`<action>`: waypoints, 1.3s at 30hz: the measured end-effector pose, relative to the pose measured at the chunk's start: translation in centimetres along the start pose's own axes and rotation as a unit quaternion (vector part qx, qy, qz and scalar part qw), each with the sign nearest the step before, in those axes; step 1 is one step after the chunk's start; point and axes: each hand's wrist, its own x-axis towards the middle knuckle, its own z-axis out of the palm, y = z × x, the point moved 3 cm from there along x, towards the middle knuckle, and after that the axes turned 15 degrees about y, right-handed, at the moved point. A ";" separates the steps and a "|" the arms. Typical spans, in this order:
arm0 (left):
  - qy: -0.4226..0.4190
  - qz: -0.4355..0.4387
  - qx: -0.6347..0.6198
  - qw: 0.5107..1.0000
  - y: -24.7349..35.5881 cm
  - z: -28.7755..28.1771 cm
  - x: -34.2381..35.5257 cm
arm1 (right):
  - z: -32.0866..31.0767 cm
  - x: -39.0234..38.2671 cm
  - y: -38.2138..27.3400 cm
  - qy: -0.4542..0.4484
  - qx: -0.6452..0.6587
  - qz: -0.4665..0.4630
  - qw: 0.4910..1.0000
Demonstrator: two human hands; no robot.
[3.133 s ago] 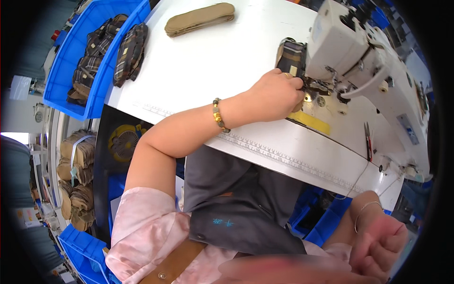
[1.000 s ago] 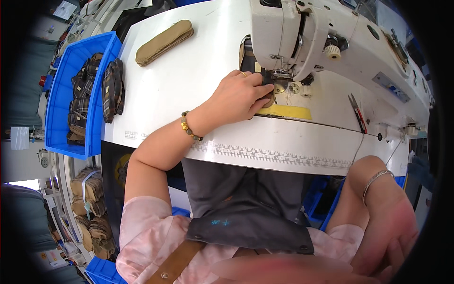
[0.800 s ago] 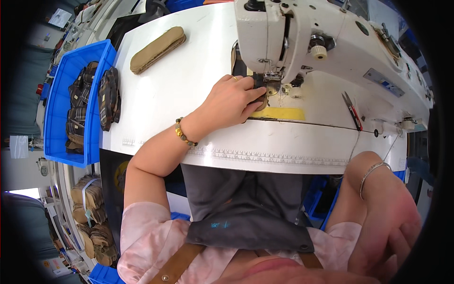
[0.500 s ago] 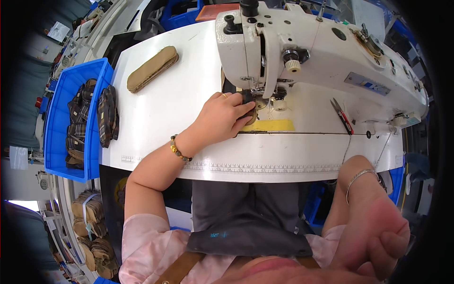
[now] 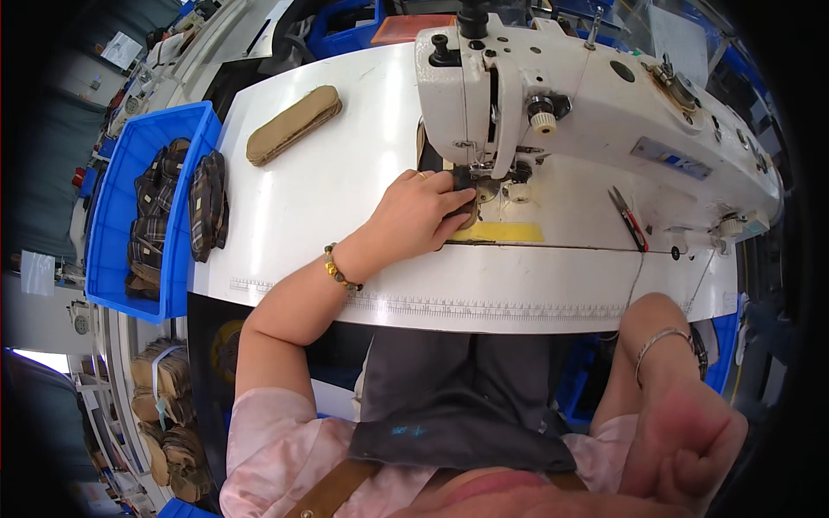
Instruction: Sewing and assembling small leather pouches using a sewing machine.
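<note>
My left hand (image 5: 410,211) rests beside the needle of a white sewing machine (image 5: 596,95). Its thumb and fingers press on a small dark fabric piece (image 5: 465,179) at the presser foot; much of the piece is hidden by the fingers and foot. My right hand (image 5: 695,432) is raised at the lower right, off the table and close to my head. Its fingers are curled in toward the palm, and nothing shows in them. Red-handled thread snips (image 5: 635,229) lie on the table right of the needle.
A stack of tan oblong fabric pieces (image 5: 294,126) lies on the white table (image 5: 319,194). On the left, a blue bin (image 5: 177,293) holds dark plaid items, with another plaid piece (image 5: 205,207) against its edge. A yellow strip (image 5: 505,232) lies near the needle plate.
The whole view has shifted slightly, so the table things appear farther right. My left hand stays at the fabric by the needle. The right hand has tilted a little, its fingers still curled.
</note>
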 end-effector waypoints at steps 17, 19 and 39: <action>-0.017 -0.005 0.009 1.000 -0.3 0.3 0.0 | 0.6 -1.3 0.4 -0.036 0.013 0.065 0.997; -0.011 -0.004 0.002 1.000 -0.4 0.4 0.0 | 0.7 -1.3 0.5 -0.031 0.021 0.063 0.997; 0.153 0.021 0.049 0.987 0.1 -0.8 0.4 | -6.4 -21.0 1.5 -0.635 -0.384 0.229 0.630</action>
